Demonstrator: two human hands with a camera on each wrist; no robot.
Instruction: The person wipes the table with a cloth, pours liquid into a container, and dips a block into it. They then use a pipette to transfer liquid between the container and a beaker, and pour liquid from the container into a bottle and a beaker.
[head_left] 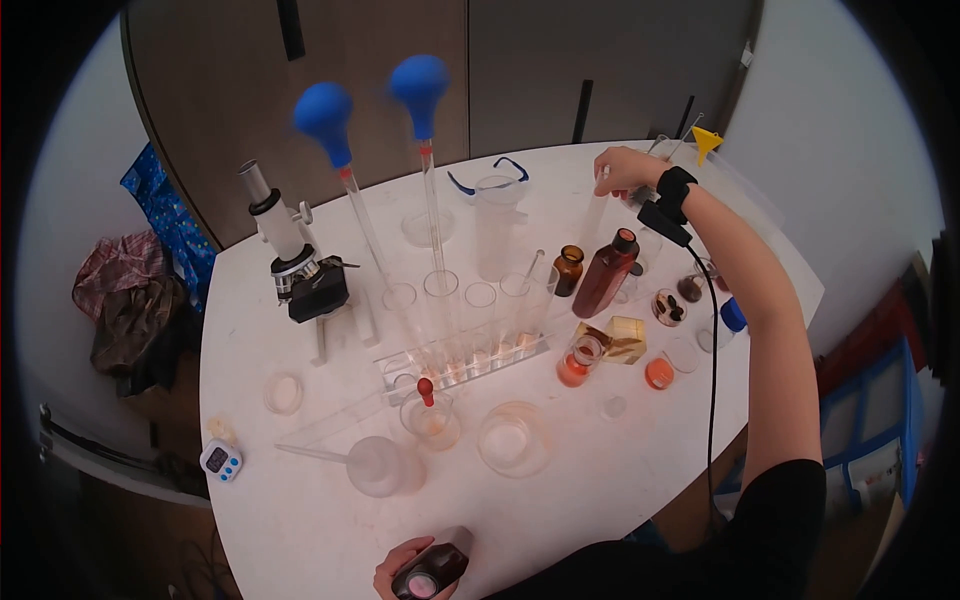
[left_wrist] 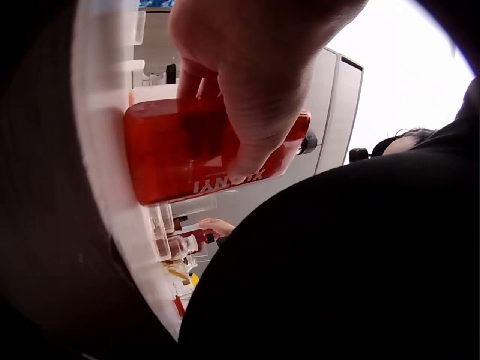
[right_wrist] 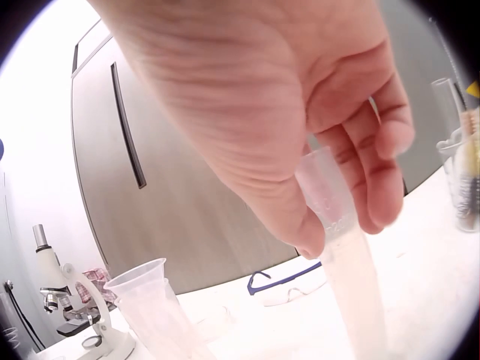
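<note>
Close to the front edge of the table, my left hand [head_left: 396, 568] grips a flat-sided bottle of red liquid [left_wrist: 169, 150]. In the left wrist view its thumb lies across the lettered side, and the dark cap points away from the table. Far off at the back right, my right hand [head_left: 628, 172] pinches the top of a narrow translucent plastic graduated cylinder [right_wrist: 352, 292] between thumb and fingers. The cylinder stands nearly upright, with its lower end cut off in the right wrist view. A second dark red bottle [head_left: 606, 275] and a small brown bottle [head_left: 568, 272] stand nearer to me.
A rack [head_left: 470, 370] of large test tubes fills the middle, with two blue-bulbed pipettes [head_left: 420, 95] rising from it. Around it are a microscope [head_left: 300, 260], plastic beaker [head_left: 497, 230], goggles [head_left: 510, 170], wash bottle [head_left: 385, 467], glass dish [head_left: 513, 440] and flask of orange liquid [head_left: 576, 365].
</note>
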